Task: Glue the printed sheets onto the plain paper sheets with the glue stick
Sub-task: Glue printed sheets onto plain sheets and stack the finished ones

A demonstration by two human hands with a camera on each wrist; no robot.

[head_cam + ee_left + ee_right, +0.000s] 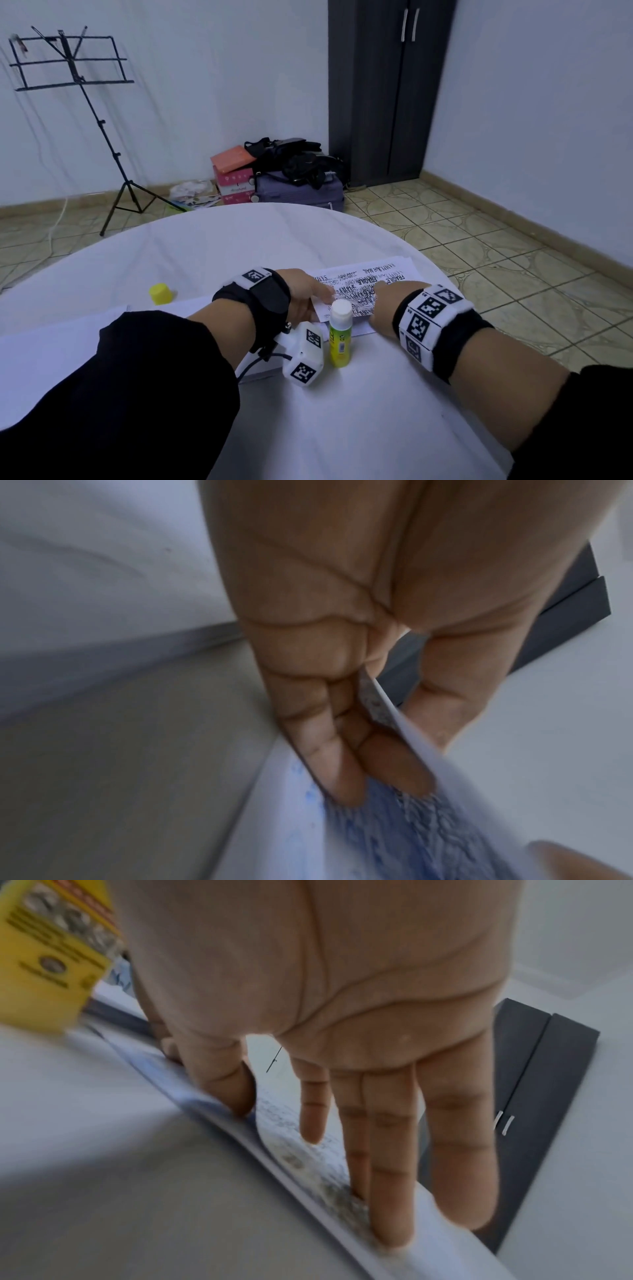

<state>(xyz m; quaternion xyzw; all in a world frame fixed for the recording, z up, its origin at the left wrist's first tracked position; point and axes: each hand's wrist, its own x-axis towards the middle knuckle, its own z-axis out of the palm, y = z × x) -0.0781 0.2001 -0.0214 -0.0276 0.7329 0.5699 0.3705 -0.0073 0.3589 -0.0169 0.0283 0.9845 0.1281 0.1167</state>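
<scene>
A printed sheet (363, 284) with dense black text lies on white paper at the table's far right. My left hand (325, 295) pinches its near left edge; in the left wrist view the printed sheet (416, 831) runs between the fingers and thumb of the left hand (394, 764). My right hand (380, 287) rests on the sheet's right part. In the right wrist view, the right hand (315, 1150) has straight fingers and thumb pressing on the printed sheet (301, 1164). The uncapped yellow-green glue stick (339, 337) stands upright between my wrists, and the glue stick (51, 961) shows beside my right palm.
The yellow glue cap (160, 293) sits on the white tablecloth (212, 246) to the left. Plain white sheets (85, 339) lie under my left forearm. Beyond the round table are a music stand (102, 130), bags and boxes (281, 174) and a dark wardrobe (383, 89).
</scene>
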